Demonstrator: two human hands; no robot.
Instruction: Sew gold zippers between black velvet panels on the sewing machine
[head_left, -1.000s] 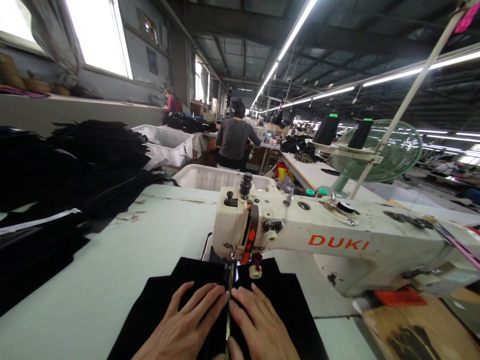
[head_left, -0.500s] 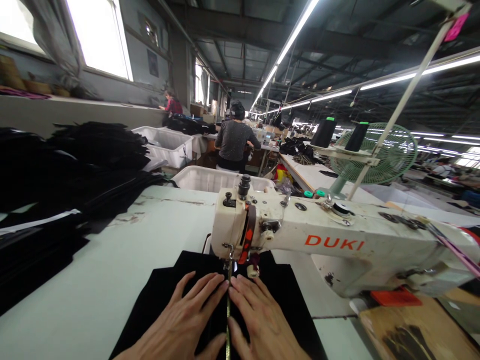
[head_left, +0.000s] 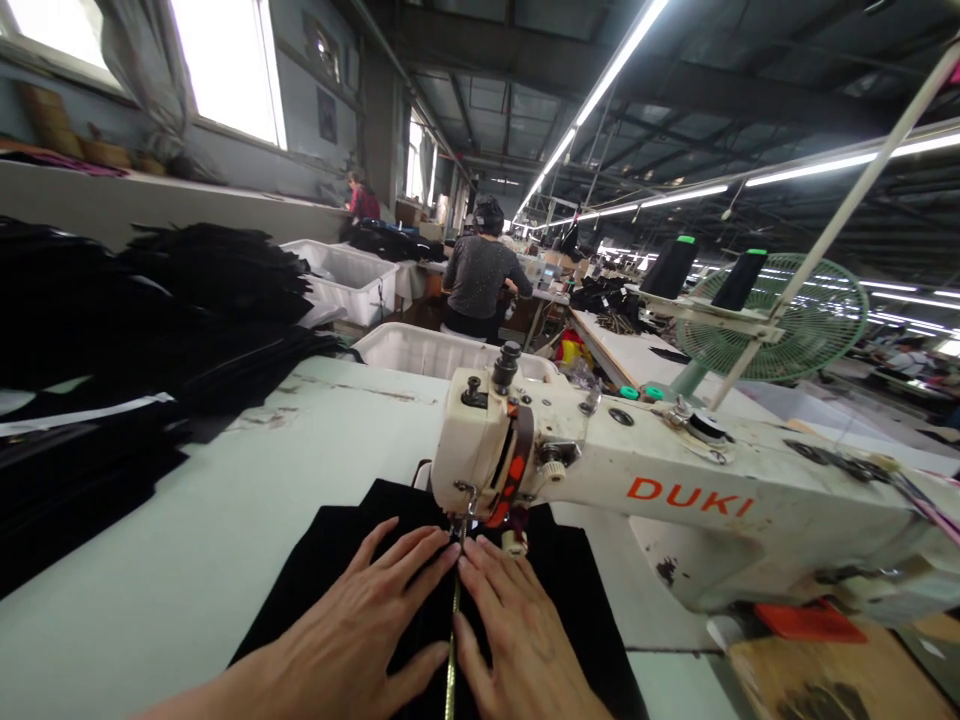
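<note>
Black fabric (head_left: 300,585) lies flat on the pale table under the head of a sewing machine (head_left: 480,440). A narrow gold metallic zipper strip (head_left: 451,672) runs lengthwise up its middle to the presser foot. My left hand (head_left: 375,610) rests flat on the cloth left of the strip, fingers stretched toward the needle area. On the other side, my right hand (head_left: 517,625) lies flat too, fingertips close to the presser foot. Both hands press the fabric with nothing gripped in them. The needle itself is too small to make out.
Stacked black fabric pieces (head_left: 150,320) cover the table's left side. A white plastic bin (head_left: 405,345) stands behind the machine. Thread cones (head_left: 739,280) and a green fan (head_left: 817,315) are at right. A seated person (head_left: 484,275) works ahead, back turned.
Both hands and the fabric have moved slightly forward toward the presser foot. The camera view has shifted a little to the left.
</note>
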